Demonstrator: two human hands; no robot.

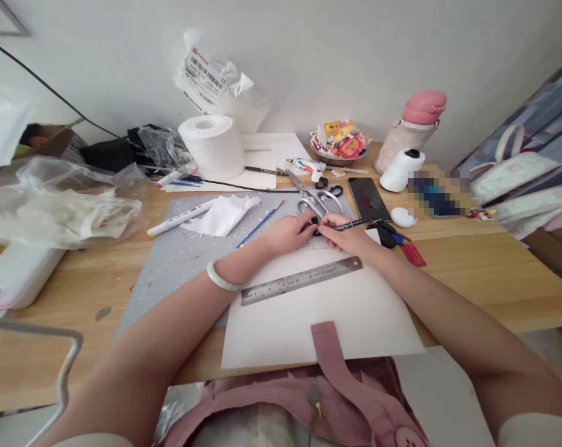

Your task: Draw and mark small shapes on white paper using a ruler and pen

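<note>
- Pen [354, 224] is sitting in right hand [342, 233], grip holding it near far edge of paper [281, 332].
- Left hand [291, 233] is resting just beside; can't tell its grip.
- Ruler [303, 280] is lying on paper.

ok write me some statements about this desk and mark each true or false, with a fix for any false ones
1. The right hand holds a black pen beside the left hand. True.
2. The two hands are wide apart. False: they are close together.
3. A steel ruler lies on the white paper. True.
4. In this view, the scissors lie to the left of the black phone. True.
5. The phone lies nearer the person than the ruler does. False: the ruler is nearer.
</note>
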